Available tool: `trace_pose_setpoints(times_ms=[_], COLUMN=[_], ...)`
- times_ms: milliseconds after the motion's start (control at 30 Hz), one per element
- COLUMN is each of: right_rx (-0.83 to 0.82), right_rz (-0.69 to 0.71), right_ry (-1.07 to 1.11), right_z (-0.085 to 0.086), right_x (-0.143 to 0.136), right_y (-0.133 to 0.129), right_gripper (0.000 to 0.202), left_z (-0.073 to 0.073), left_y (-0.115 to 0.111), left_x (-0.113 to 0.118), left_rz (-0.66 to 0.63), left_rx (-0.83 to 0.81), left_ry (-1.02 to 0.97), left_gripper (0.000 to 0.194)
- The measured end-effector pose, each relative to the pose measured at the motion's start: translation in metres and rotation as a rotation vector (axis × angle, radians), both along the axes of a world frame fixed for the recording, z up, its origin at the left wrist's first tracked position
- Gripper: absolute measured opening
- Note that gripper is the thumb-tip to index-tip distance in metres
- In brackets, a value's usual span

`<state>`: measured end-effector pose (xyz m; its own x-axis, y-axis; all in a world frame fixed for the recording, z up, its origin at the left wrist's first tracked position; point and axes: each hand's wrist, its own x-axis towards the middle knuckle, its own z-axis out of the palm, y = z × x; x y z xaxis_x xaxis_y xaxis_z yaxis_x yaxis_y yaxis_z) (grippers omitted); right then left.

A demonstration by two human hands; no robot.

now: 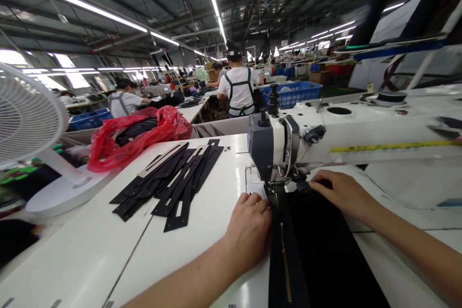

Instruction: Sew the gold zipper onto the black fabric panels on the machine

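Black fabric [325,250] with a brass-toothed zipper [283,245] along its left side lies under the needle area of a sewing machine [272,154]. My left hand [250,228] is closed at the left edge of the zipper tape, fingers curled against it just in front of the presser foot. To the right, my right hand [341,193] has its thumb and finger bent together beside a dark knob [303,186] low on the machine head. Its fingertips are close to both the knob and the fabric; what they pinch is hidden.
Black slotted strips [176,173] are piled left on the white table [202,255]. Behind them sits a red plastic bag [144,130]; a white fan [29,120] stands far left. Thread cones [371,17] rise upper right. Co-workers [238,84] and a blue crate [296,94] are beyond.
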<state>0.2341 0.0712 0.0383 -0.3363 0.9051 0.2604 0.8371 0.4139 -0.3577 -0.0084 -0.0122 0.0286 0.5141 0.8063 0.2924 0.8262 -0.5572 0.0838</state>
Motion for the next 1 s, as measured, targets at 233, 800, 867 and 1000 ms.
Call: trace_pose_setpoints(times_ms=[233,800,867,1000], right_rx=[0.279,0.469,0.434,0.413], right_rz=[-0.007,0.414,0.419,0.443], right_ry=[-0.237,-0.142,-0.138,-0.127], right_z=[-0.023,-0.031,-0.032,-0.031], right_x=[0.002,-0.058,-0.055,-0.054], right_y=[0.003,-0.056,-0.054,-0.053], right_gripper=[0.020,0.037,0.037,0.036], left_z=[-0.004,-0.024,-0.023,-0.020], left_y=[0.001,0.004,0.008,0.015], left_x=[0.002,-0.007,-0.009,-0.011], left_rz=[-0.020,-0.108,-0.171,-0.294], left_rx=[0.045,0.104,0.109,0.164], left_ry=[-0.036,-0.314,-0.277,-0.191], left_gripper=[0.003,0.026,0.022,0.019])
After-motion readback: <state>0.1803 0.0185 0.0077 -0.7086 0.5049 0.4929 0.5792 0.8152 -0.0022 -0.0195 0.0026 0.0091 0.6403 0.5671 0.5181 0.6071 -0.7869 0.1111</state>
